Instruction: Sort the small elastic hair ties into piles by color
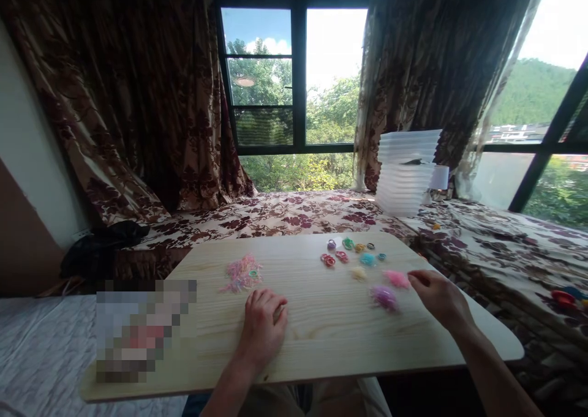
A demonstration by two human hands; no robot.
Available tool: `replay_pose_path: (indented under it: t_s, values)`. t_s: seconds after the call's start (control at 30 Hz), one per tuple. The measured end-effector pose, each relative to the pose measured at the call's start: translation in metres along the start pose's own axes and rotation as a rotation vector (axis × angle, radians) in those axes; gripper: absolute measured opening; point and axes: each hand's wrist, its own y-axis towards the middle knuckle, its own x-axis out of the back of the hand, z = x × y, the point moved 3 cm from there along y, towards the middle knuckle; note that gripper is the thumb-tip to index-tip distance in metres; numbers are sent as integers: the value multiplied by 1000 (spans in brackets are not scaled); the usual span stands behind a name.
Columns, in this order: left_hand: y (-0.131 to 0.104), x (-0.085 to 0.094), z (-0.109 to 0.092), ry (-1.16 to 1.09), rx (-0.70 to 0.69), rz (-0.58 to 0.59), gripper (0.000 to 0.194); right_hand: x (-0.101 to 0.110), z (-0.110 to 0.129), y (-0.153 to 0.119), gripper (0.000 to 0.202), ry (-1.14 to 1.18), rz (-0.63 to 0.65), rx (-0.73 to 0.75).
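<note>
My left hand (265, 319) rests on the pale wooden table (316, 337), its fingers curled and their inner side hidden. Just beyond it lies a loose pile of thin pink and lilac pieces (241, 272) with a small green ring (253, 274) on top. My right hand (438, 297) is over the table's right side, fingertips pressed together beside a bright pink pile (395, 279); anything between them is too small to make out. Nearby lie a purple pile (383, 298), a cream pile (359, 274) and a turquoise pile (367, 259).
Several small ring-like bundles, among them red ones (327, 259) and a green one (348, 244), lie toward the table's far right. A blurred-out patch (144, 334) covers the near left corner. Behind stand a white ribbed stack (407, 175) and a lamp (440, 177).
</note>
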Motion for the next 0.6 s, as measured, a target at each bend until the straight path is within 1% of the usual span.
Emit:
replay_pose_path:
  t_s: [0.2,0.3,0.37,0.47,0.53,0.6]
  values:
    - [-1,0,1,-1,0,-1,14,-10,-2,15,25,-44,12,3]
    - [-1,0,1,-10,1,3,14,-7,-2,17,24,-35,3,9]
    - [-1,0,0,-14,6,5,14,-3,1,14,27,-11,-9,16]
    - [-1,1,-2,-8,23,8,13,-6,20,2,33,64,4,57]
    - [0,3,-4,3,39,9,14,-17,40,-10,35,142,48,113]
    - [0,5,-7,16,56,9,13,-34,66,-25,36,229,112,181]
